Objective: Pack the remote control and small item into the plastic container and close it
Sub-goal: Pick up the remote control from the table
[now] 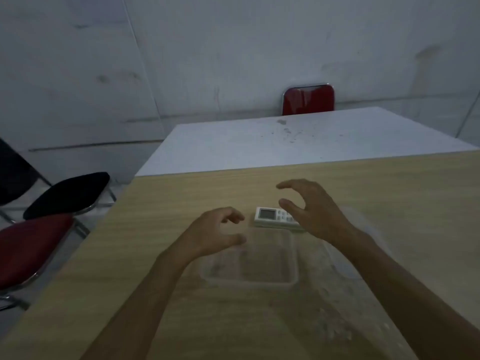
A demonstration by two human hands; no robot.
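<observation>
The right hand (315,211) hides the remote control's (275,217) right end.

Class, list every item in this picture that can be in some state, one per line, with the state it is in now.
Plastic container: open, empty, on the wooden table.
Lid: off, lying to the container's right.
Remote control: on the table beyond the container, screen up, not packed.
Left hand: fingers curled open, holding nothing.
Right hand: fingers spread, above the remote, holding nothing.
Chairs: unoccupied.
</observation>
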